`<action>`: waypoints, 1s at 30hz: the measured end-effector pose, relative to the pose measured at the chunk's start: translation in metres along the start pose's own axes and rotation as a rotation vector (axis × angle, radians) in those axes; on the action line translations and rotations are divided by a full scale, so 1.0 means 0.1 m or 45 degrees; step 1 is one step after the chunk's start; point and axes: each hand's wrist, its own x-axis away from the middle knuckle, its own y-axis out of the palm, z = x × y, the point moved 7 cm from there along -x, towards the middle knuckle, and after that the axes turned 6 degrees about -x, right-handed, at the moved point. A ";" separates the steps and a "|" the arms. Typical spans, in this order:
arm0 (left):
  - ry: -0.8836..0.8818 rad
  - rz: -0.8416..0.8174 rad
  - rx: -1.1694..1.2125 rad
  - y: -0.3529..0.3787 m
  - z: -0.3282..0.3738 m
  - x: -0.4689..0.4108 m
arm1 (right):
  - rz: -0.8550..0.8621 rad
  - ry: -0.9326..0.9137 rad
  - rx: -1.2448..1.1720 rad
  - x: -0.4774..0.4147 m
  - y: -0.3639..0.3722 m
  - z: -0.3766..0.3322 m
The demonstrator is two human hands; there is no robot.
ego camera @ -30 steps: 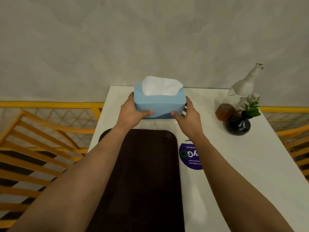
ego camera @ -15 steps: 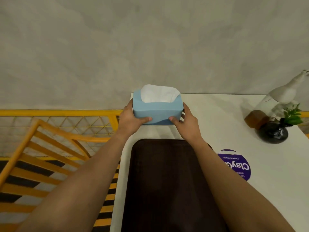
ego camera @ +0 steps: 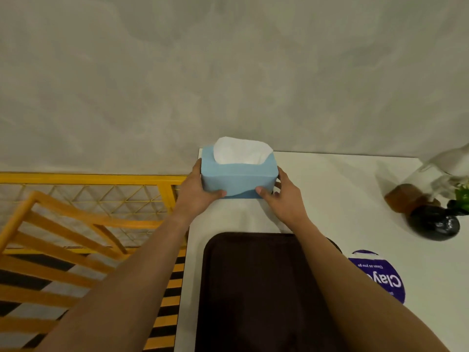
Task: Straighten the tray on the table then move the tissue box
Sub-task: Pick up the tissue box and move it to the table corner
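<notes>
Head view, looking down: 2 bare hands clamp a pale blue tissue box [ego camera: 238, 177] at the far left corner of the white table [ego camera: 342, 189]. Left hand [ego camera: 196, 191] is wrapped on the box's left end, thumb pressed flat across the front face, fingers [ego camera: 196, 165] curling behind. Right hand [ego camera: 284, 196] mirrors it on the right end, thumb on the front lower corner, fingers hooked around the side, so both hands are gripping the box firmly. Whether the box's base rests on the table or sits just above it, I cannot tell.

That box is a smooth, matte rectangular block with softly rounded edges, a darker blue wave along its lower front, and a crumpled white tissue [ego camera: 242, 153] puffing out of the top opening.

Nearer the camera lies the tray [ego camera: 253, 295], dark brown, flat, with rounded corners and a slightly raised rim, its sides running parallel to the table's left edge. Both forearms cross above it.

Right of the tray, a round purple sticker [ego camera: 380, 275] with white lettering lies on the glossy tabletop. At the far right stand a round, shiny black vase [ego camera: 436, 224] with green leaves, and a blurred clear glass bottle [ego camera: 416, 194] holding amber liquid.

Off the left edge: yellow metal railing [ego camera: 88, 179] with triangular mesh, and a slatted orange wooden chair [ego camera: 50, 237]. Behind everything, a mottled grey wall [ego camera: 228, 72].
</notes>
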 end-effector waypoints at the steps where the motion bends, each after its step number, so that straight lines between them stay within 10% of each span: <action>1: -0.005 -0.011 -0.025 0.00 -0.01 -0.04 | 0.000 0.000 0.001 -0.04 0.00 0.01; 30: -0.177 -0.040 -0.117 -0.04 -0.28 -0.72 | -0.138 0.011 0.361 -0.82 0.25 0.22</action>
